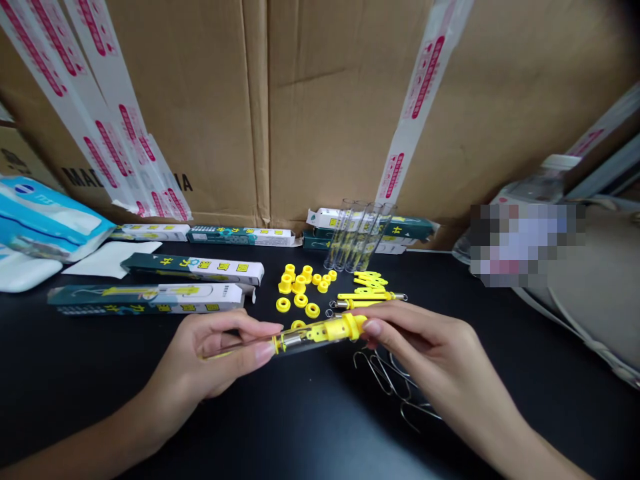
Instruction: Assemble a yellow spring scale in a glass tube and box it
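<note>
A clear tubular spring scale (295, 341) lies nearly level between my hands, with yellow parts and a metal spring section inside. My left hand (215, 353) is closed around its left end, thumb and forefinger pinching the tube. At the other end, my right hand (430, 340) pinches the yellow end cap (354, 327) at the tube's mouth. Behind the tube stand several yellow caps and rings (300, 285). Yellow spring inserts (370, 297) lie beyond my right fingers, partly hidden. Bent wire hooks (380, 373) rest on the table beneath my right hand.
Clear empty tubes (357, 237) stand upright at the back. Printed narrow boxes (150, 298) lie at left and along a large cardboard carton (320, 113). A blue-and-white tissue pack (55, 217) is far left. A plastic bottle (540, 183) and a beige bag (595, 287) stand right.
</note>
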Demonstrator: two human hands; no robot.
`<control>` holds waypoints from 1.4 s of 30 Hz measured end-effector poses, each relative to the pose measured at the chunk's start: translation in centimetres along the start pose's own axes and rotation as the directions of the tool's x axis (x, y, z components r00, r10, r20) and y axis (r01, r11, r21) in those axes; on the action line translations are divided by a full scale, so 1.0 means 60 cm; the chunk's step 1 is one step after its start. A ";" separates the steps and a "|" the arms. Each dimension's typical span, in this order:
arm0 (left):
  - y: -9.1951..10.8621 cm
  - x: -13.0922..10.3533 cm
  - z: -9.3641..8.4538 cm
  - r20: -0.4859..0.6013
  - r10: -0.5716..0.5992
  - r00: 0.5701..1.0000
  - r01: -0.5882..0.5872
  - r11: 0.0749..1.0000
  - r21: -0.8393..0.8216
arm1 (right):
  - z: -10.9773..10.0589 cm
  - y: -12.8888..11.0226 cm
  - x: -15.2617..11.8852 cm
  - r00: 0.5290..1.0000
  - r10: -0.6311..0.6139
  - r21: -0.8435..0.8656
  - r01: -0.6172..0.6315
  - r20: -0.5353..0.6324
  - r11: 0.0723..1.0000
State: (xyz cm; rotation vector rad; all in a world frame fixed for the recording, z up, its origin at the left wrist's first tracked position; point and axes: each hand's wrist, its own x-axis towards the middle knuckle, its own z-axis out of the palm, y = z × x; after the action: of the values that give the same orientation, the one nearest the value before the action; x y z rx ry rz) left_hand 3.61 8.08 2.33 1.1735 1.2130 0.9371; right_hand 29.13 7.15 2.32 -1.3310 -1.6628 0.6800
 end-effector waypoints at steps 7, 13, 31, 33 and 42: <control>-0.004 0.004 -0.008 0.044 -0.006 0.999 0.007 1.000 -0.018 | 0.001 -0.004 0.005 0.992 0.091 0.310 -0.114 0.086 0.944; -0.006 0.002 -0.006 0.049 0.001 0.999 0.001 0.999 -0.034 | -0.005 -0.001 0.004 0.994 0.055 0.079 -0.062 0.096 0.995; 0.001 0.000 0.002 0.012 0.012 1.000 -0.011 1.000 -0.016 | -0.005 0.011 0.006 0.989 -0.044 -0.088 0.057 0.142 0.995; 0.000 0.001 0.000 0.014 0.009 1.000 -0.009 1.000 -0.002 | -0.007 0.011 0.005 0.989 -0.076 -0.112 0.090 0.125 0.990; -0.004 0.003 -0.005 0.021 -0.011 1.000 0.010 0.999 0.041 | -0.014 0.003 0.017 0.988 -0.035 0.073 0.024 0.151 0.997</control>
State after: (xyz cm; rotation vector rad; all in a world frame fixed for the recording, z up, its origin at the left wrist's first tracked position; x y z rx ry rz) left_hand 3.29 8.26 2.06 1.2057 1.2257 0.8936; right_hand 29.93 8.07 2.85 -1.2271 -1.7584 0.8331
